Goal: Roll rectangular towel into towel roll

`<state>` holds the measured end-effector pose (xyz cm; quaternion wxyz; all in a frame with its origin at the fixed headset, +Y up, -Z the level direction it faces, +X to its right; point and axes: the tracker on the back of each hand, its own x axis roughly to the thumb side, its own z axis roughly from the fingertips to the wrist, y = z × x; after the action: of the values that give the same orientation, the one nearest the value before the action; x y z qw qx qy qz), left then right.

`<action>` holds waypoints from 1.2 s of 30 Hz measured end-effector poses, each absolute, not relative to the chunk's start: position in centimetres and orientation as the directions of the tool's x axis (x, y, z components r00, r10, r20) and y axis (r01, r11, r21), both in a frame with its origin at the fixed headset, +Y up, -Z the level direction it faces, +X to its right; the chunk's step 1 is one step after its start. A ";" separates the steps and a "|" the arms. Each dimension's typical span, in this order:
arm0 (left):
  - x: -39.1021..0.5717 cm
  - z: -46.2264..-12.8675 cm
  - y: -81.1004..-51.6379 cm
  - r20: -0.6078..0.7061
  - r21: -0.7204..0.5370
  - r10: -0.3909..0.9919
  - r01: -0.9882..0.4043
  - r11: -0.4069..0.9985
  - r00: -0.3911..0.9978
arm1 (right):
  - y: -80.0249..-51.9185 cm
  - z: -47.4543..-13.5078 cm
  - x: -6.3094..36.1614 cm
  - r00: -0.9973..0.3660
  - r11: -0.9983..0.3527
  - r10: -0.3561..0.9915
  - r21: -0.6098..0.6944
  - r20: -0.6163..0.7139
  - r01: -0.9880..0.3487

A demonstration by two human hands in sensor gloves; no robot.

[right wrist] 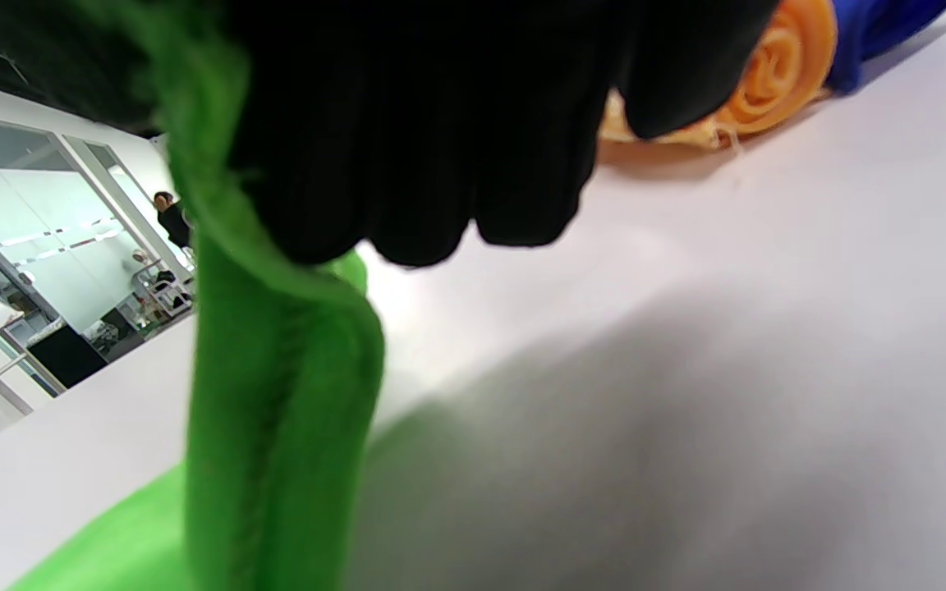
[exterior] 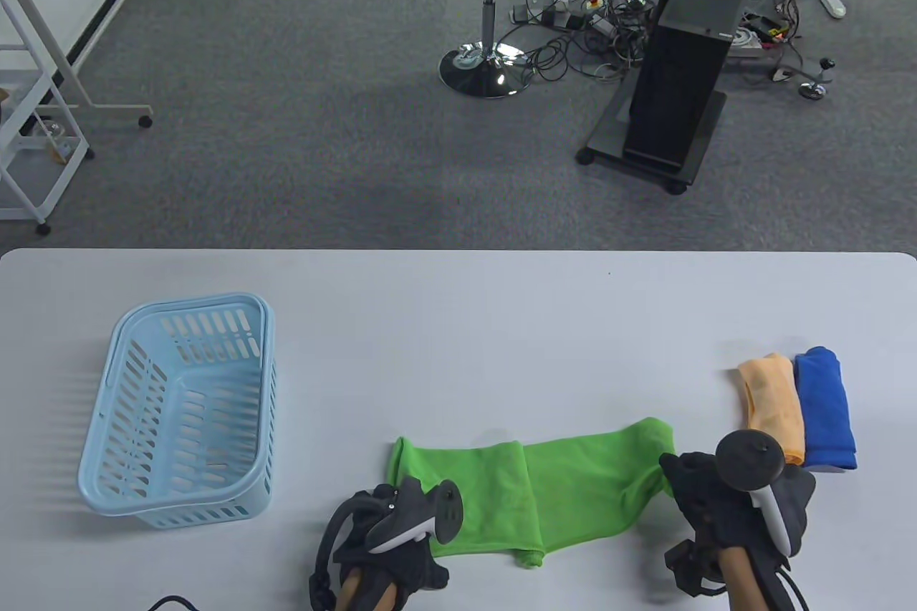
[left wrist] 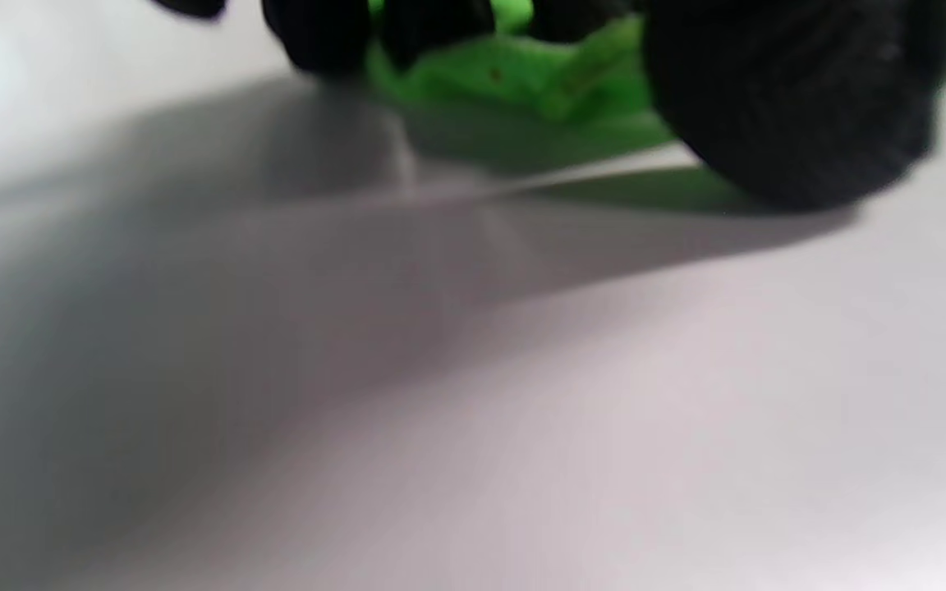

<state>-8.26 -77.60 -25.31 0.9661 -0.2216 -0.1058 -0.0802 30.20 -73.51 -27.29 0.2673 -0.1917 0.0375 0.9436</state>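
Both hands grip the green towel (exterior: 530, 489) lying across the near tabletop (exterior: 458, 324), right hand (exterior: 723, 503) pinching its lifted end, left hand (exterior: 390, 532) holding the other; pull taut, edges aligned, before rolling.

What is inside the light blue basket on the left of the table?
Nothing shows inside the basket: through its open top only the slotted floor and walls appear. The near wall hides a thin strip of the floor, so something very flat there cannot be ruled out.

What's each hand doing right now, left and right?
Left hand: fingers on the green towel's near-left edge; whether it grips cannot be told.
Right hand: closed, gripping the towel's right end, lifted off the table.
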 end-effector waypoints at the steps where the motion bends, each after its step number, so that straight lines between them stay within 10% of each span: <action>1: -8.0 -25.4 -77.1 0.243 -0.307 -0.096 0.171 0.936 0.965 | -73.5 -27.3 30.2 -0.785 -0.855 0.488 -0.030 -0.381 -0.517; 9: -8.8 -26.7 -68.4 0.121 -0.156 0.071 -0.051 0.987 0.990 | -73.2 -27.2 30.3 -0.769 -0.840 0.518 -0.053 -0.376 -0.540; 20: -13.2 -28.6 -55.2 -0.042 0.124 -0.192 0.196 0.973 0.981 | -72.1 -26.4 32.0 -0.764 -0.890 0.448 -0.145 -0.465 -0.433; 32: -22.3 -27.6 -55.5 -0.290 0.422 0.187 -0.050 0.905 0.939 | -72.3 -25.8 33.8 -0.742 -0.928 0.368 -0.176 -0.560 -0.328; 36: -21.0 -27.7 -55.6 -0.161 0.377 0.192 -0.120 0.918 0.968 | -72.7 -25.9 33.6 -0.742 -0.923 0.371 -0.132 -0.558 -0.362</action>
<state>-20.99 -55.64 -27.66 0.9745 0.1853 0.0976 0.0801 33.58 -72.67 -25.94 0.1966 -0.3007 -0.0074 0.9332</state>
